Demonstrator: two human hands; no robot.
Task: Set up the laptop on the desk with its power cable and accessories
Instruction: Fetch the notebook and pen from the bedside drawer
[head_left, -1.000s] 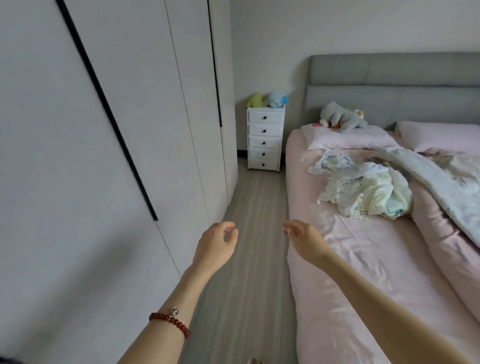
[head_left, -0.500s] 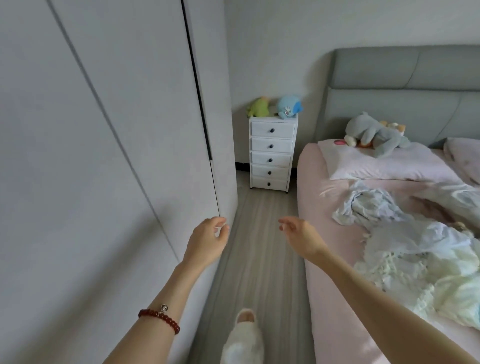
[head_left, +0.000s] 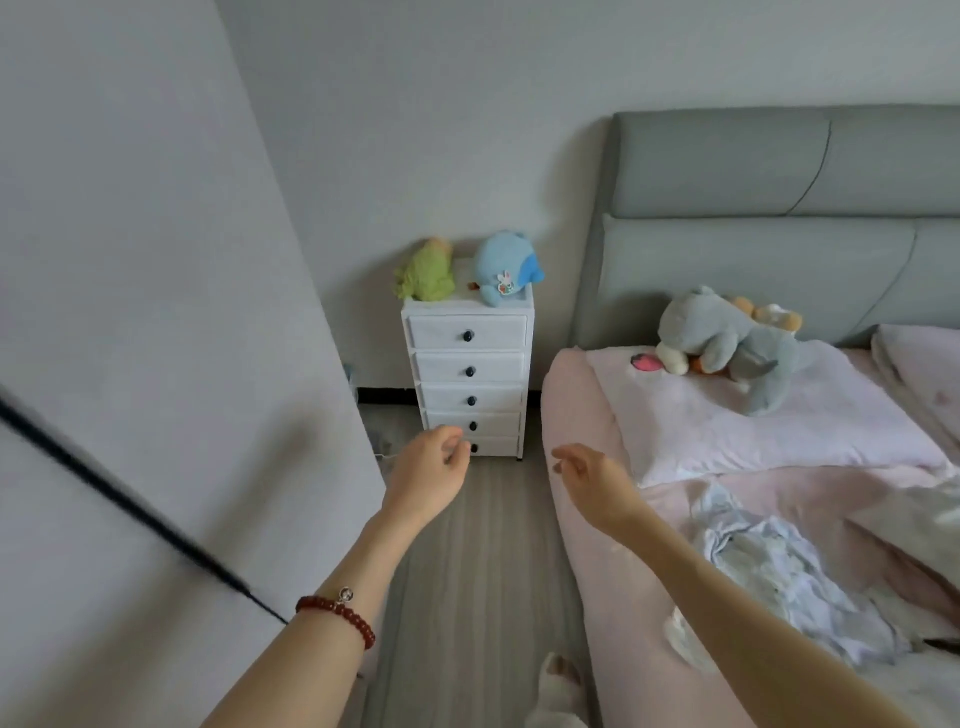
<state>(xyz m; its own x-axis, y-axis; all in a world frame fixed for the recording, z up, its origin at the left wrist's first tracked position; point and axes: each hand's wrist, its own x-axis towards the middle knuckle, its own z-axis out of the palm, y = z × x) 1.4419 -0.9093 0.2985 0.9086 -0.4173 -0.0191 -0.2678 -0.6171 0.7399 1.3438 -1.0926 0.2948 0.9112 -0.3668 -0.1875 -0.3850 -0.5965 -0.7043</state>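
No laptop, power cable or desk shows in the head view. My left hand (head_left: 428, 475) is stretched out ahead over the wooden floor, a red bead bracelet on its wrist. Its fingers are loosely curled and hold nothing. My right hand (head_left: 589, 475) reaches forward beside the bed's edge, fingers apart and empty. Both hands are a short way in front of a white chest of drawers (head_left: 470, 379) that stands against the far wall.
A white wardrobe (head_left: 156, 338) lines the left side. A bed (head_left: 613, 597) with pink sheets, a pillow (head_left: 753, 415), crumpled clothes (head_left: 779, 571) and a grey plush toy (head_left: 727, 338) fills the right. Green (head_left: 426, 273) and blue (head_left: 504, 270) plush toys sit on the drawers. A narrow floor strip (head_left: 467, 571) runs between.
The view has advanced along the aisle toward the chest of drawers, which now looks much closer. Both hands stay stretched out ahead and empty.
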